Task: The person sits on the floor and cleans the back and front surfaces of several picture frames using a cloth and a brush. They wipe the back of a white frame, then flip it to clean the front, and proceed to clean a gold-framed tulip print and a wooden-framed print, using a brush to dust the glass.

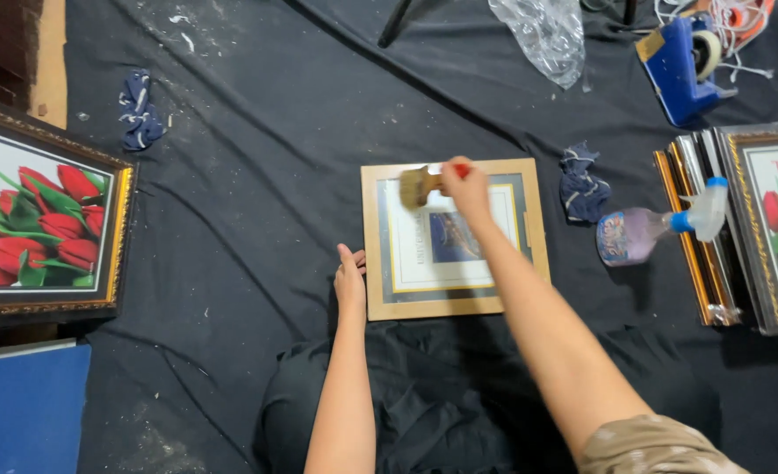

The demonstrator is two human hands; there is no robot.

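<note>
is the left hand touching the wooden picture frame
Touching. The head view shows the left hand lying flat on the black cloth, its fingers pressed against the left edge of the wooden frame, with no gap visible between them.

A light tan wooden frame (455, 237) lies on a black cloth (257, 202) speckled white. At nine o'clock, a gold-edged picture (42, 228) shows red tulips with green leaves. At three o'clock sits a clear spray bottle (657, 230) with a blue collar; at one o'clock, a blue tape dispenser (680, 60).
</note>
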